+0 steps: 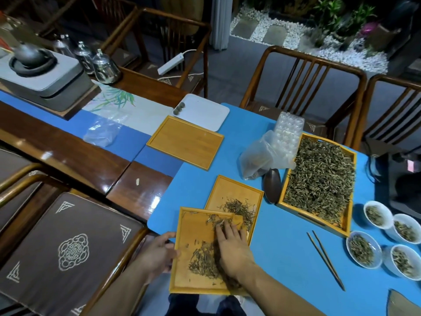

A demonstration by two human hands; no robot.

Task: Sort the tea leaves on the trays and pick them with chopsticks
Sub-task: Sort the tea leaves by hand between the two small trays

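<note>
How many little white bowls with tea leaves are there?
4, all on the blue table at the right: far bowl, one right of it, near-left bowl, near-right bowl. More may sit beyond the picture's edge.

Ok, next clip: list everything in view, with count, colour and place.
small wooden trays: 2, tan, table's near edge, overlapping, loose tea in both
large wooden tray: 1, tan, right, full of tea
empty wooden tray: 1, tan, centre
white tray: 1, behind that, small dark balls on it
bowls: 4, white, far right, tea in each
chopsticks: 1 pair, brown, lying left of the bowls
plastic bag: 1, clear, beside the large tray
scoop: 1, dark
chairs: several, wooden
left hand: grips the near tray's edge
right hand: flat on the tea
</note>
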